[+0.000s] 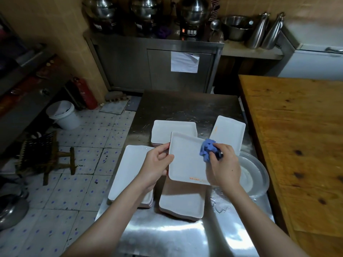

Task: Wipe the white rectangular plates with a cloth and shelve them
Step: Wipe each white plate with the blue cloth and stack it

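My left hand (157, 164) grips the left edge of a white rectangular plate (185, 158), held above the steel table (185, 106). My right hand (225, 167) holds a crumpled blue cloth (207, 149) pressed on the plate's right side. Orange print shows near the plate's near edge. Other white rectangular plates lie on the table: a stack at the left (128, 171), a stack behind (172, 127), one plate at the right (230, 132), and a stack below the held plate (181, 203).
A round metal basin (254, 177) with water sits at the table's right edge, with spilled water near it. A wooden table (297, 136) stands to the right. A steel cabinet (157, 62) with pots stands behind. A white bucket (63, 115) and a stool (46, 156) are on the tiled floor.
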The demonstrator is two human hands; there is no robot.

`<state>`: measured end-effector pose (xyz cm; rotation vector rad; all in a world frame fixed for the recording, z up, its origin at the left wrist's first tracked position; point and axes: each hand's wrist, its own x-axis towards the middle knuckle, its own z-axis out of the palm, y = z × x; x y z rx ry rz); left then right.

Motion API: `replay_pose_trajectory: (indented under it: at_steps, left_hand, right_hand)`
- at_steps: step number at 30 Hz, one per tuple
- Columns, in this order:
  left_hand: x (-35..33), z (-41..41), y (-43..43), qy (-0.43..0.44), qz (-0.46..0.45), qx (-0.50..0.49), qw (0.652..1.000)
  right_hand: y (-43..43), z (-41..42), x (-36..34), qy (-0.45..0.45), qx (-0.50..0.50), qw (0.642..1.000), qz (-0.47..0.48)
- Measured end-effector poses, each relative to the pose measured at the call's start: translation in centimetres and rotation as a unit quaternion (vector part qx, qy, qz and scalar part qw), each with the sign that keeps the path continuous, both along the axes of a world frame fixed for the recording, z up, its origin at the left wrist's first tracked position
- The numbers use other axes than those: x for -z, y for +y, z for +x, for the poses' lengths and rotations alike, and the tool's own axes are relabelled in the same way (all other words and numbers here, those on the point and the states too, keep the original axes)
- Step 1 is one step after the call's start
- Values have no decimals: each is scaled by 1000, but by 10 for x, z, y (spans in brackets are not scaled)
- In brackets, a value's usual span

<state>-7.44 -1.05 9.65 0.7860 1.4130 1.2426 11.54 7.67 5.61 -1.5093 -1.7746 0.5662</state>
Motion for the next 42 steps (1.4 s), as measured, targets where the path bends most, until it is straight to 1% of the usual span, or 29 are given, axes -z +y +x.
replay_pose_trajectory:
  at_steps: [2, 5, 8, 11, 14, 17, 20, 25, 28, 31, 34, 38, 42]
  left_hand:
    - [0, -2, -1, -8, 0, 0, 1000]
    - [2, -2, -1, -21, -4, 2, 1000]
    - [4, 1, 0, -28, -9, 6, 1000]
    - [4, 6, 0, -28, -6, 12, 1000]
    - [3, 6, 0, -17, -9, 19, 1000]
    - [4, 5, 0, -17, -9, 12, 1000]
    - [5, 4, -1, -26, -4, 12, 1000]
    - [3, -4, -1, -29, 6, -1, 1000]
    - [1, -4, 1, -30, 13, -1, 999]
    - [3, 0, 2, -33, 13, -5, 999]
    - [6, 6, 4, -40, 9, -11, 999]
    - [7, 12, 3, -35, 16, -1, 999]
    - [9, 12, 0, -36, 18, -5, 999]
  right_hand:
    - [2, 9, 4, 5, 17, 999, -30]
    - [0, 5, 0, 43, 8, 999, -30]
    - [-9, -18, -12, 85, -33, 996, -18]
    - [-22, -42, -24, 97, -103, 990, -8]
    - [-22, -53, -30, 58, -177, 982, 6]
    - [-15, -46, -31, -6, -192, 981, 39]
    - [-8, -25, -26, -54, -160, 984, 65]
    - [2, 19, -16, -109, -74, 990, 52]
    - [1, 27, -15, -101, -57, 992, 44]
    - [-6, 15, -20, -71, -84, 992, 57]
    - [-19, -8, -27, -34, -136, 989, 39]
    - [-34, -36, -29, -45, -193, 979, 45]
    - [-31, -31, -29, -61, -190, 978, 54]
